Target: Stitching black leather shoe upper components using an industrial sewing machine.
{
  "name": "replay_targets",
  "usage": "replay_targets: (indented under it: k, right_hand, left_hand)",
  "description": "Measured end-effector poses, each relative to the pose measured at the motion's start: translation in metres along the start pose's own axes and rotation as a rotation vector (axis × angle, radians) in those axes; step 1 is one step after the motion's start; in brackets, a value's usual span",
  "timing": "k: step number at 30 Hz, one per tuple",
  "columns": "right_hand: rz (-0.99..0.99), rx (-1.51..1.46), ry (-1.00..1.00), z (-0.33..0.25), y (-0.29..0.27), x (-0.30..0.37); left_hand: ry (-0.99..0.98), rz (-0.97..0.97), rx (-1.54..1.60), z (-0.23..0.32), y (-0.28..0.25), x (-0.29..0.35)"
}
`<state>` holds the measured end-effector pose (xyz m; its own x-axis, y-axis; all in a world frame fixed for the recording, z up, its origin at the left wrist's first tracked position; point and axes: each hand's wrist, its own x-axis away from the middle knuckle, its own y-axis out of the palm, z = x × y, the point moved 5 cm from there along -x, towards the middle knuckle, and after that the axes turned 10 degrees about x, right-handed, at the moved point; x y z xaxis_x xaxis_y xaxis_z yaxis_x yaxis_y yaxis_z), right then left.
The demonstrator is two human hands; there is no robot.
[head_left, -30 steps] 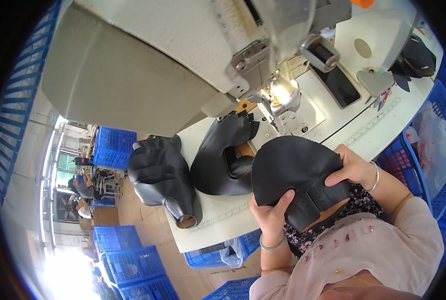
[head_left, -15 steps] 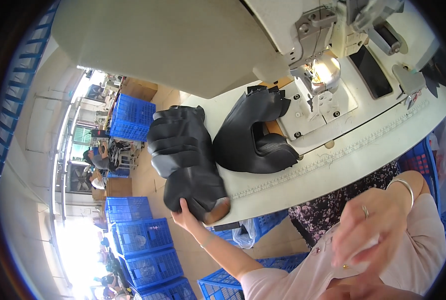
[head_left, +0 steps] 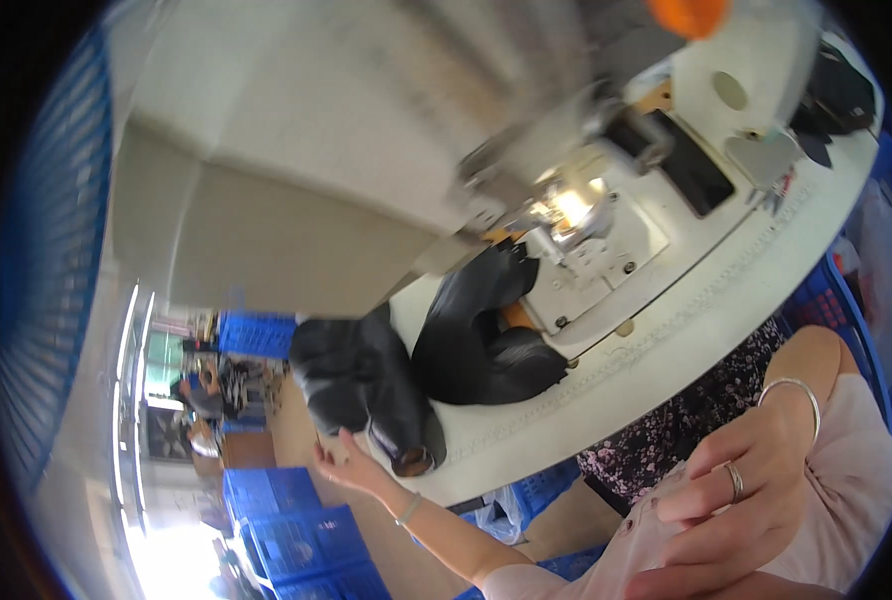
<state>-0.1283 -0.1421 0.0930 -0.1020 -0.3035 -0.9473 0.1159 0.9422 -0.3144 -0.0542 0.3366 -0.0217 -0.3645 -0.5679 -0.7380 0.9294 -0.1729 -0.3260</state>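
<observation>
Dark leather-like pieces (head_left: pixel 351 375) lie stacked at the left end of the white sewing table. At their near left edge is my left hand (head_left: pixel 351 470), its fingers apart and nothing gripped in them. Whether a fingertip still touches the stack, I cannot tell. A second bundle of curved black pieces (head_left: pixel 456 345) rests to the right, beside the sewing machine's needle plate (head_left: pixel 606 270). My right hand (head_left: pixel 736 500) is raised in front of my shirt, away from the table. Its fingers are loosely bent and apart, with nothing seen in them.
The sewing machine's head (head_left: pixel 296 210) overhangs the table, its lamp lit. A dark phone (head_left: pixel 691 170) and small snips (head_left: pixel 781 190) lie right of the needle. Blue crates (head_left: pixel 306 545) stand on the floor at left; another blue crate (head_left: pixel 826 300) is at right.
The view has tilted, so machine and table sit lower and further left. My left thumb has come off the top of the black stack and the fingers have opened. My right hand has dropped slightly.
</observation>
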Motion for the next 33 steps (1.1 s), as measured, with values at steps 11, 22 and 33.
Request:
replay_targets:
  k: [11, 22, 33]
  right_hand:
    - [0.279, 0.98, 0.758, 0.111, -0.192, 0.18]
    - [-0.571, 1.913, 1.186, 0.186, -0.308, 0.292]
    - [0.032, 1.633, 0.78, 0.109, -0.293, 0.278]
  left_hand:
    - [0.504, -0.324, 0.346, 0.191, 0.035, 0.072]
    - [0.46, -0.676, 0.434, 0.206, 0.062, 0.092]
    - [0.194, -1.141, 0.779, 0.25, 0.081, 0.156]
